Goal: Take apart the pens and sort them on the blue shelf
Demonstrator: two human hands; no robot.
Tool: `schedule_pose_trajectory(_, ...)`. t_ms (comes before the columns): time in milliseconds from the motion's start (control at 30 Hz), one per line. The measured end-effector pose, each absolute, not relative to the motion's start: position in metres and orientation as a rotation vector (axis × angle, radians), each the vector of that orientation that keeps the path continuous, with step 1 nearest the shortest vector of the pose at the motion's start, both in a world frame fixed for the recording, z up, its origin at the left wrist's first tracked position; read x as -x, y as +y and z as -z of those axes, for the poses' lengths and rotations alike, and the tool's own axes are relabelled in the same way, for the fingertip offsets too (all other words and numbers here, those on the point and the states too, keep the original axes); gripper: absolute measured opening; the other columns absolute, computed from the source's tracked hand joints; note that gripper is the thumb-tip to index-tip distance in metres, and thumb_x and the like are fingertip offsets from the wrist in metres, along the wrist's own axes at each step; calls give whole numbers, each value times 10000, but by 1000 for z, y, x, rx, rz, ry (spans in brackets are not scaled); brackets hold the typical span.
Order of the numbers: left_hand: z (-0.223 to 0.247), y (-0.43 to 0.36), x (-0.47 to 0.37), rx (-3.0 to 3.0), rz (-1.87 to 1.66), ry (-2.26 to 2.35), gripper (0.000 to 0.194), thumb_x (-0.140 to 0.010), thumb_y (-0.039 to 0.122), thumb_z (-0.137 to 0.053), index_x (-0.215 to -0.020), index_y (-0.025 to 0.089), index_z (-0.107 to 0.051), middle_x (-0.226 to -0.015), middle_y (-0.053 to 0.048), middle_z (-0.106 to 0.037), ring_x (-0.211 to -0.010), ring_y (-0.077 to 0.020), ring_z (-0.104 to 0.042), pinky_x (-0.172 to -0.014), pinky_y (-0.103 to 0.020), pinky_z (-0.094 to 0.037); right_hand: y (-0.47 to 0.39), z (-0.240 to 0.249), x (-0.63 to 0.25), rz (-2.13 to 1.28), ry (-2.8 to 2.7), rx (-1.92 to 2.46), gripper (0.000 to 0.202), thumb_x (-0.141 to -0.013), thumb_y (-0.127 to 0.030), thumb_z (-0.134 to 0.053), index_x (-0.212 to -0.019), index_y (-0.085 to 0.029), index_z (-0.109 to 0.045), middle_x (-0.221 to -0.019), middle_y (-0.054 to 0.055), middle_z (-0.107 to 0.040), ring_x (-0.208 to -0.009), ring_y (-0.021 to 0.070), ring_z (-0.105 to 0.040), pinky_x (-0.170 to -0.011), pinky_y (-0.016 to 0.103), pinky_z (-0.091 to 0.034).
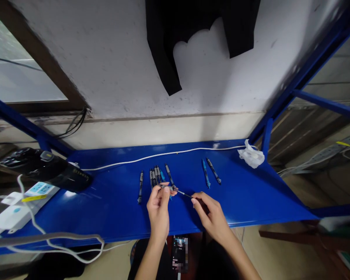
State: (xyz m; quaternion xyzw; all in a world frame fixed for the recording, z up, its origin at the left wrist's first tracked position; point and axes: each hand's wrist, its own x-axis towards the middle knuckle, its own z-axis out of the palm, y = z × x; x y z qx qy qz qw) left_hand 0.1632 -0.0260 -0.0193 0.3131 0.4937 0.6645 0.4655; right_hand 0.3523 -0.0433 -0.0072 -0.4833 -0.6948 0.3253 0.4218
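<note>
Over the front part of the blue table [111, 210], my left hand [159, 212] pinches a grey and dark pen barrel [168, 188]. My right hand [210, 214] grips the far end of a thin pen refill [184, 193] between thumb and fingers. The refill's other end meets the barrel; whether it sits inside, I cannot tell. Behind my left hand lies a row of several pens [155, 174], mostly grey and black, partly covered by the fingers. One dark pen [140, 186] lies left of them. A blue pen [205, 174] and a dark pen [214, 171] lie to the right.
A white cable [151, 156] runs along the table's back towards crumpled white plastic [251, 154]. At the left are a shiny black bottle [49, 169] and a white power strip [26, 206] with loose cords. A phone [180, 252] lies below the table's front edge.
</note>
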Motion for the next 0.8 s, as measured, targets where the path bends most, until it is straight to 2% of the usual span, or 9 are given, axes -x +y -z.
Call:
schedule_pose_trajectory(233, 17, -28, -163, -888, -1590, 1226, 377, -1004, 510, -770, -1223, 205, -736, -981, -56, -792, -906, -192, -764, -882, -286, -589, -43, 7, -353, -816, -1743, 1220, 216, -1142, -375, -552, -1192, -250, -722, -1050, 66, -759, -917, 225, -722, -876, 334, -561)
schedule_pose_trajectory(467, 5, -30, -167, -1184, -1278, 1108, 331, -994, 454, -783, -1204, 199, -773, -1146, -131, -824, -1067, -275, -794, -995, -378, -608, -42, 9, -353, -838, -1722, 1183, 223, -1145, -395, -547, -1161, -246, -712, -1057, 73, -766, -946, 231, -729, -885, 337, -565)
schedule_pose_trajectory(667, -1, -29, -173, -1222, -1244, 1057, 213, -958, 369, -831, -1060, 200, -751, -1064, -105, -825, -1003, -257, -792, -958, -372, -609, -42, 15, -353, -892, -1687, 1203, 208, -1135, -421, -573, -1101, -242, -673, -960, 38, -754, -844, 198, -717, -803, 306, -547)
schedule_pose_trajectory(800, 2, -29, -173, -1124, -1331, 999, 201, -977, 349, -811, -1048, 202, -694, -1010, -88, -811, -978, -242, -791, -936, -358, -610, -43, 18, -353, -922, -1654, 1245, 215, -1110, -438, -624, -1200, -243, -619, -971, 26, -747, -860, 194, -723, -819, 306, -550)
